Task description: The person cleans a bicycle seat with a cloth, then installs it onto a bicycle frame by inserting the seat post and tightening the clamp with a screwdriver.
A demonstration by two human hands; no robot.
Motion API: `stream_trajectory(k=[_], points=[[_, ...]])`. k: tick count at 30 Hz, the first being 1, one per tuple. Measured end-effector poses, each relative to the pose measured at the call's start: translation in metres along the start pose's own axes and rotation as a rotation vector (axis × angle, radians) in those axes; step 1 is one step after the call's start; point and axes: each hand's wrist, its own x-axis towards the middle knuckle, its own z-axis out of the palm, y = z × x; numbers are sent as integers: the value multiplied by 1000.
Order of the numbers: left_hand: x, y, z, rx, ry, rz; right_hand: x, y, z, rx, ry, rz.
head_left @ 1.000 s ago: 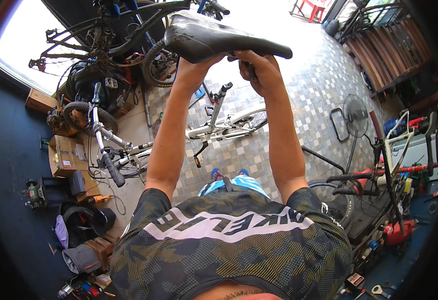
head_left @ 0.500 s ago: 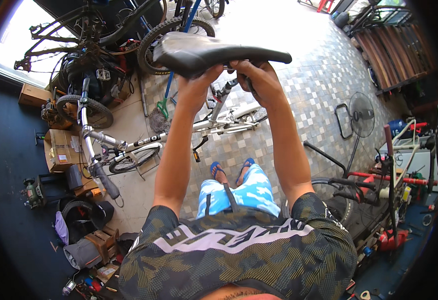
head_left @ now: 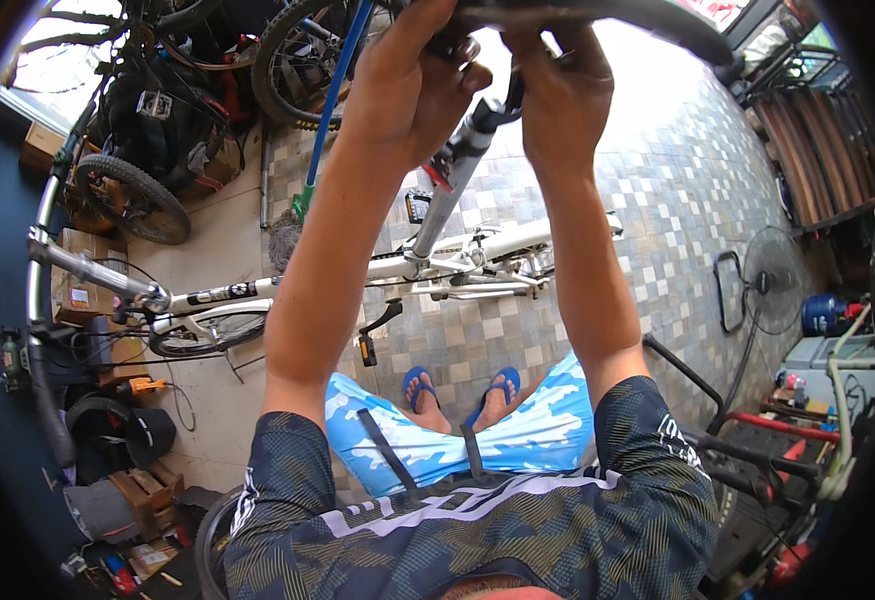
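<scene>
A black bicycle saddle is at the upper edge of the view, partly cut off, with its narrow nose toward the right. My left hand grips it from below on the left, fingers curled. Under its middle part, my right hand is closed on it too. Just below and between the hands, the silver seatpost of a white bicycle rises at a slant. The white frame lies across the view beyond my feet, its handlebar at the left.
A pedal hangs below the frame. Another bike's wheel and cardboard boxes are at the left. On the right are a standing fan, a wooden slatted rack and a red-barred stand. A blue pole leans at upper left.
The saddle and both hands have moved up in the view, and the saddle is now partly out of frame. The white bicycle appears larger and its handlebar farther left.
</scene>
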Motion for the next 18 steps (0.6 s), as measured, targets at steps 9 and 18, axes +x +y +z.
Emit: stream_trajectory(k=[9, 18], points=[[-28, -33, 16, 184, -154, -60, -37, -3, -35, -387, 67, -259], [-48, -22, 66, 710, -143, -71, 6, -8, -56, -669, 128, -700]])
